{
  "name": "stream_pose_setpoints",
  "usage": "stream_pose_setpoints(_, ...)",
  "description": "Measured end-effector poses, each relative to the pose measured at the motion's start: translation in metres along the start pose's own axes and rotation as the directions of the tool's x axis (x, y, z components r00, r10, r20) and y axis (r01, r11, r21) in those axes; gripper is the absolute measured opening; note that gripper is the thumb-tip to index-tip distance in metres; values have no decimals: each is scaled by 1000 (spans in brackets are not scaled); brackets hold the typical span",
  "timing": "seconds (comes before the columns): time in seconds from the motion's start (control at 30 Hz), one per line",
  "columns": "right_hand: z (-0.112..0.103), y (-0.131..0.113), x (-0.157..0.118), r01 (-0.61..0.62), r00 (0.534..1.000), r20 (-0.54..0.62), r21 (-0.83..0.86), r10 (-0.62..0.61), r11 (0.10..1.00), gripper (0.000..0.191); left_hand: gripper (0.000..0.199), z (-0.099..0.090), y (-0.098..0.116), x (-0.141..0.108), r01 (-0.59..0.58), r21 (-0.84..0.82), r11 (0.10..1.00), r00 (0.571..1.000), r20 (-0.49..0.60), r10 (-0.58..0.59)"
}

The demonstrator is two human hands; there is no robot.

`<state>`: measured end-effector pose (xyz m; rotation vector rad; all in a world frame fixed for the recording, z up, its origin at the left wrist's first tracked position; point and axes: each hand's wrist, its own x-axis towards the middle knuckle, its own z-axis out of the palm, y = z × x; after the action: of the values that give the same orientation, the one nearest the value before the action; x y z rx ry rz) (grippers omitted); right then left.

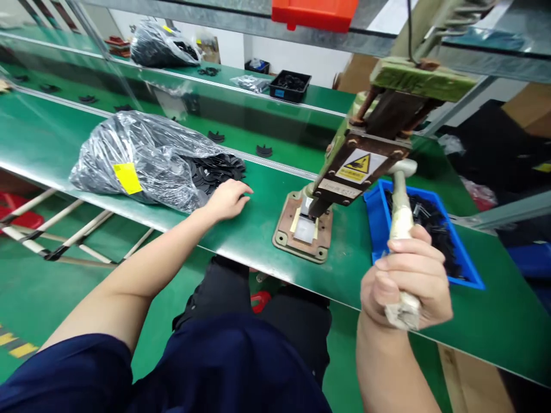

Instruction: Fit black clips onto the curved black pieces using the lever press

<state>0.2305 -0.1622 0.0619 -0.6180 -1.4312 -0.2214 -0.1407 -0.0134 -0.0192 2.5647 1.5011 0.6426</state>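
My left hand (229, 199) rests at the open mouth of a clear plastic bag (129, 149) full of black curved parts (215, 171), its thumb and fingertips apart. No part shows between those fingers. My right hand (407, 278) is wrapped round the taped lever handle (401, 215) of a green and brown press (361, 163). Below the press head, a small metal plate (305, 229) sits on the base; nothing black can be made out on it. A blue bin (467, 267) of black parts stands behind my right hand.
Several black curved pieces, one of them near the press (264, 151), lie on the green surface beyond the metal rail. Farther back are another filled bag (161, 46) and a black bin (290, 86). A red bin (314, 12) sits on the overhead shelf.
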Motion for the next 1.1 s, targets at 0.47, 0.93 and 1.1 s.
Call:
stream_pose_setpoints(0.47, 3, 5, 0, 54, 998, -22, -11, -54, 998, 31, 48, -20, -30, 42, -135, 436, 890, 880, 465, -94)
stream_pose_setpoints(0.93, 6, 10, -4, 40, 996, -80, -5, -40, 999, 30, 24, 18, 6, 37, -192, 134, 972, 942, 303, 144)
stream_pose_setpoints(1.1, 9, 6, -3, 54, 996, -76, 3, -54, 999, 26, 27, 32, 18, 37, -131, 35, 991, 962, 245, 119)
